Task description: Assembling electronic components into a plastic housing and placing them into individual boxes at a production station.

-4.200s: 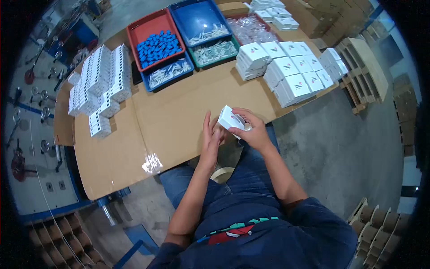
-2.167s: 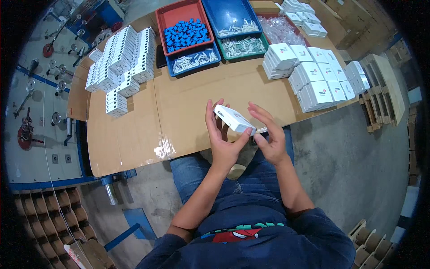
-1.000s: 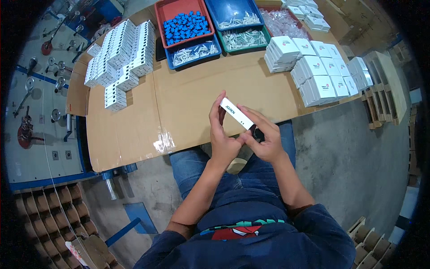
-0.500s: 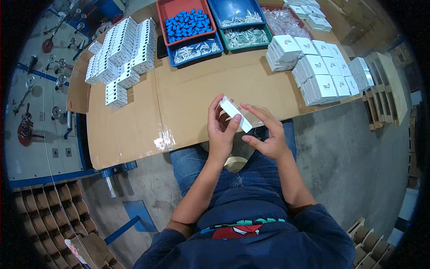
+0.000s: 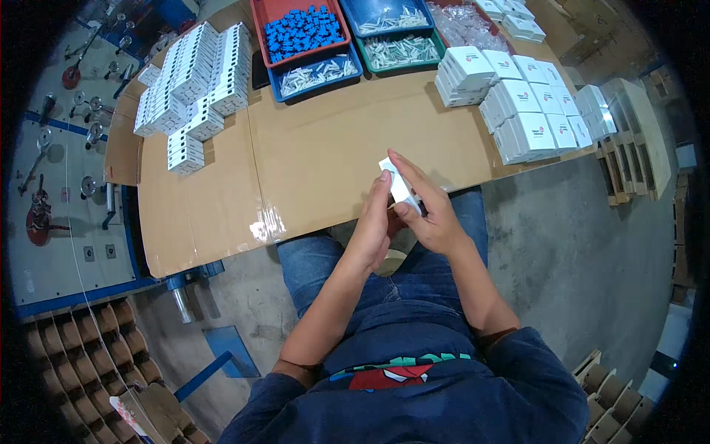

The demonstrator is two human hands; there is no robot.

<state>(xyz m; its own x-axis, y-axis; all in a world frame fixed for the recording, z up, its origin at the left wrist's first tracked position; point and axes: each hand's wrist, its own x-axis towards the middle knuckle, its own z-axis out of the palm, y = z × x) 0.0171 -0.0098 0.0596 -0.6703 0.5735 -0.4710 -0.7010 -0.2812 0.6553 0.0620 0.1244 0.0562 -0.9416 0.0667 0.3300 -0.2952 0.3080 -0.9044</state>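
Between my two hands, above the near edge of the cardboard-covered table (image 5: pixel 318 159), is a white flat rectangular piece (image 5: pixel 402 189), held tilted. My left hand (image 5: pixel 370 231) is closed on its left side, thumb up along the face and the other fingers mostly hidden behind. From the other side my right hand (image 5: pixel 438 220) presses against it, fingers extended along its right edge and thumb at its lower end. The piece's underside cannot be seen.
White block-shaped pieces with dark openings (image 5: pixel 196 78) stand stacked at the left. White square pieces (image 5: pixel 534 133) are piled at the right. At the back, a red tray (image 5: pixel 260 33) holds blue parts; blue (image 5: pixel 318 92) and green (image 5: pixel 407 67) trays hold small pale parts.
My right hand has closed in from beside the white piece and now grips it. The piece has turned more upright and shifted slightly right, and my left hand's grip has shifted.
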